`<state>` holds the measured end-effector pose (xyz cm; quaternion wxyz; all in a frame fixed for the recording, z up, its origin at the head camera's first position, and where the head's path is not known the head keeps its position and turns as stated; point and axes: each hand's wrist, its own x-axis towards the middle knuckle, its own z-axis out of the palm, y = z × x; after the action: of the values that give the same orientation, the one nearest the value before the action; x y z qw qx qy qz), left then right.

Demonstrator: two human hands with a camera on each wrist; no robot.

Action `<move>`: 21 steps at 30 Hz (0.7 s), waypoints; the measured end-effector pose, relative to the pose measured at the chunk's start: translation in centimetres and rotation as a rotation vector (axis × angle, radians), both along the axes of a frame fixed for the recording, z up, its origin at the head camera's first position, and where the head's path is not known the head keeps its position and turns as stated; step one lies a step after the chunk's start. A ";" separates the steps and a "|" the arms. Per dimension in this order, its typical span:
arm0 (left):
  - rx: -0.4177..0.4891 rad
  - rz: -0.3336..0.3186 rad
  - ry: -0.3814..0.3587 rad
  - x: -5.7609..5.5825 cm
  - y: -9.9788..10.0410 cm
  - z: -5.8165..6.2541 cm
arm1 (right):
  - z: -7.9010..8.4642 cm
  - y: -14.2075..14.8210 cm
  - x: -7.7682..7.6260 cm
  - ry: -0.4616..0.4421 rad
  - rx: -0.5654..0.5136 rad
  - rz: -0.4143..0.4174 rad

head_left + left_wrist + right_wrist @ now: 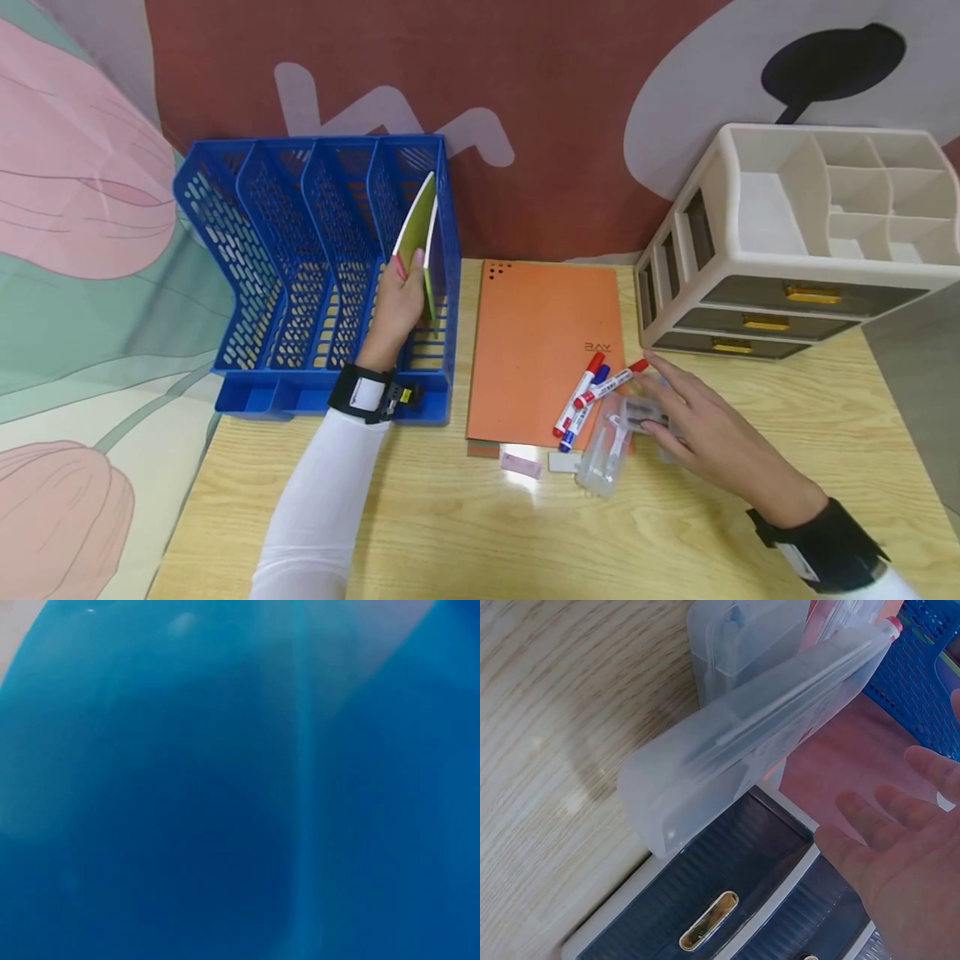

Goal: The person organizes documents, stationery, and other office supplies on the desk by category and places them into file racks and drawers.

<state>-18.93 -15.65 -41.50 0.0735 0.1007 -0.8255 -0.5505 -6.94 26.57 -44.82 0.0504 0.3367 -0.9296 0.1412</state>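
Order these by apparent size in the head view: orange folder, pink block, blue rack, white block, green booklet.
Largest to smallest:
1. Blue rack
2. Orange folder
3. Green booklet, seen nearly edge-on
4. Pink block and white block: too alike to rank

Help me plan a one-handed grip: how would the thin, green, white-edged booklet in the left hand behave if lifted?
The thin green booklet is probably light, being slim and held by the left hand alone. It likely flexes, as one edge looks bowed. Released, it might tip in the blue plastic rack, being upright and narrow.
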 end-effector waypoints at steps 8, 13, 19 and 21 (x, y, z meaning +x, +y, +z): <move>0.065 -0.074 0.066 0.6 -0.3 -0.5 | -0.2 -0.2 0.1 -0.014 -0.019 -0.001; 0.092 -0.140 0.146 0.8 -0.4 -1.1 | -0.4 -0.2 0.1 -0.026 -0.015 -0.008; 0.127 -0.267 0.319 0.2 -0.3 -1.6 | -0.6 -0.1 0.2 -0.048 -0.023 -0.016; 0.137 -0.279 0.326 0.1 -0.3 -1.7 | -0.6 0.0 0.2 -0.047 -0.020 -0.017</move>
<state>-18.84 -15.93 -43.17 0.1221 -0.1000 -0.7692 -0.6192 -6.75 26.53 -45.44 0.0331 0.3248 -0.9319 0.1581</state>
